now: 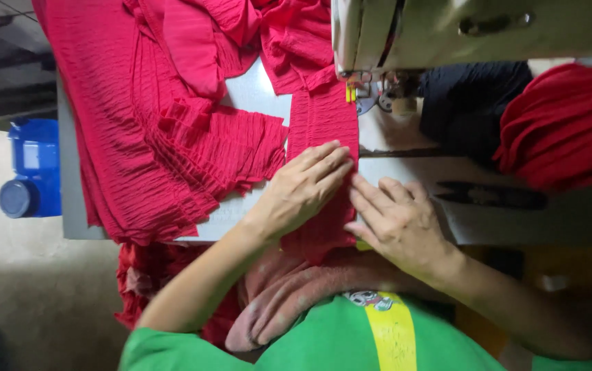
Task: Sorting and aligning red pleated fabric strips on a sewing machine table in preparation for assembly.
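A strip of crinkled red fabric [323, 117] runs from the table's front edge up under the presser foot [352, 93] of a cream sewing machine [461, 31]. My left hand [303, 189] lies flat on the strip, fingers together and pointing toward the needle. My right hand [396, 220] presses the strip's right edge just beside it, fingers spread flat on the table. Neither hand grips anything; both hold the cloth down.
A big heap of the same red fabric [151, 117] covers the table's left half and hangs over its edge. Dark scissors [492, 196] lie right of my right hand. Folded red cloth [571, 124] and dark cloth [471, 103] sit behind the machine. A blue container [31, 168] stands on the floor at left.
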